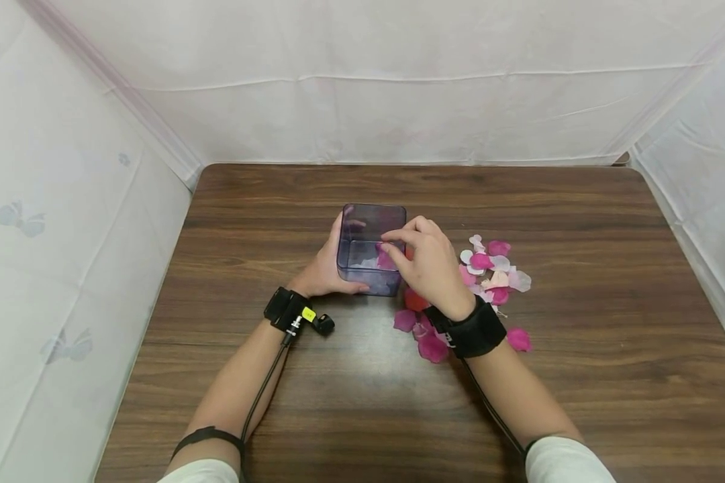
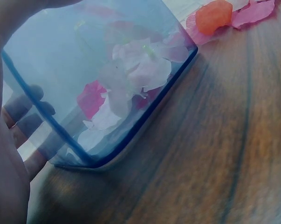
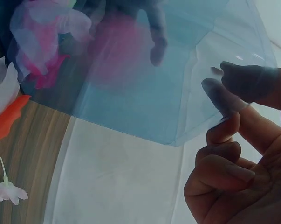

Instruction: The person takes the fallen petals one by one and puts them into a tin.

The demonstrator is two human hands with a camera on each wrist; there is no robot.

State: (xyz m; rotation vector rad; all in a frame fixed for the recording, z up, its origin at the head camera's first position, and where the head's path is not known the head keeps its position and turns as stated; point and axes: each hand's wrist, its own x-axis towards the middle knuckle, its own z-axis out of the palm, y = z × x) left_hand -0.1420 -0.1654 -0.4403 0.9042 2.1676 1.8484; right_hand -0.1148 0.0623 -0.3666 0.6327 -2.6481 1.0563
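My left hand (image 1: 332,268) grips a clear bluish-purple plastic box (image 1: 371,285) by its left side, thumb at the near side and fingers round the far side. White and pink flower petals (image 2: 140,65) lie inside, seen through the wall in the left wrist view. Over the box's opening is my right hand (image 1: 431,265), thumb and forefinger slightly apart with nothing visible between them. Its other fingers (image 3: 219,175) are bent. A blurred pink petal (image 3: 117,49) shows within the box, away from the fingertips.
Loose pink, white and red petals (image 1: 498,278) lie right of the box, partly under my right wrist. Magenta petals (image 1: 433,349) are nearer me, with one petal (image 1: 519,339) apart at the right. White curtains surround the wooden table (image 1: 266,208) at the back and sides.
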